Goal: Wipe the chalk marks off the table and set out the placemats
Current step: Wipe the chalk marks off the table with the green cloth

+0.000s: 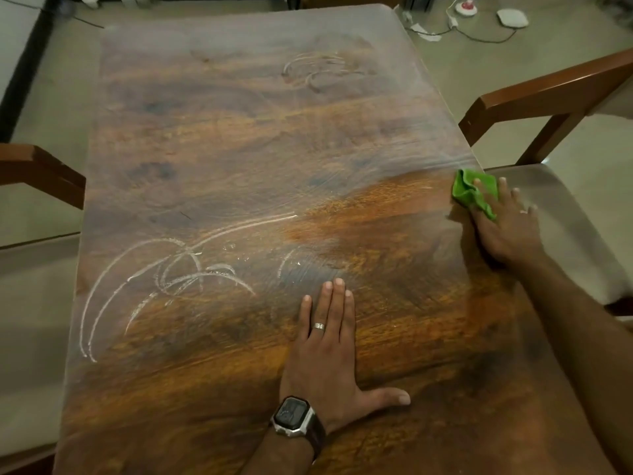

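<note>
While the left hand (325, 341) lies flat, fingers straight, on the wooden table (239, 149), the right hand (503, 224) presses a green cloth (471, 193) with extended fingers at the table's right edge. Chalk marks (164, 279) remain at near left; fainter chalk scribbles (315, 73) at far centre.

A pale tiled floor (455, 80) surrounds the scene under dim, warm indoor light. A brown wooden chair (548, 94) with a pale seat stands at the right, and another wooden chair (41, 169) at the left. On the floor at the upper right lie a white cable (479, 36), a small round red-and-white device (466, 8) and a flat white gadget (512, 18). A dark strip (27, 70) runs along the floor at the upper left.
</note>
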